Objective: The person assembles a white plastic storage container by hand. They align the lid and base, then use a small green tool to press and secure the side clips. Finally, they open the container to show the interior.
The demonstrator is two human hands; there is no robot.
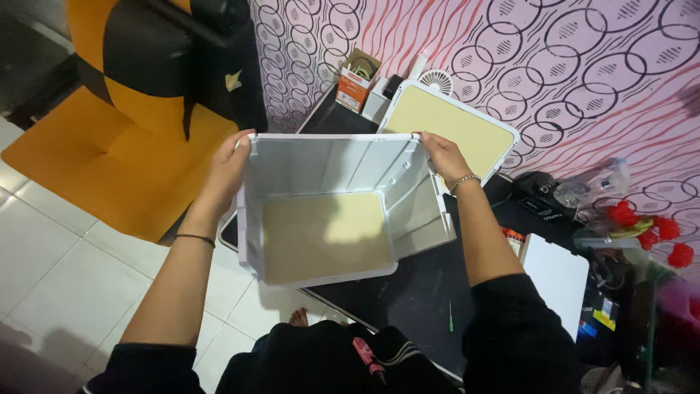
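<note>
I hold a white plastic box frame point(328, 164) with a pale yellow bottom panel point(324, 233) over the edge of a black desk point(415, 292). My left hand point(232, 168) grips its left wall at the top corner. My right hand point(441, 155) grips the top right corner. The box is open toward me, with its inside walls grey-white. A second white-rimmed yellow panel point(456, 128) leans against the wall just behind the box.
An orange and black chair point(124, 131) stands to the left on white floor tiles. A small cardboard box point(355, 80) and a white fan point(436, 79) sit by the patterned wall. Red flowers point(642, 226), plastic wrap, a white sheet point(558, 273) and a green screwdriver point(450, 317) lie to the right.
</note>
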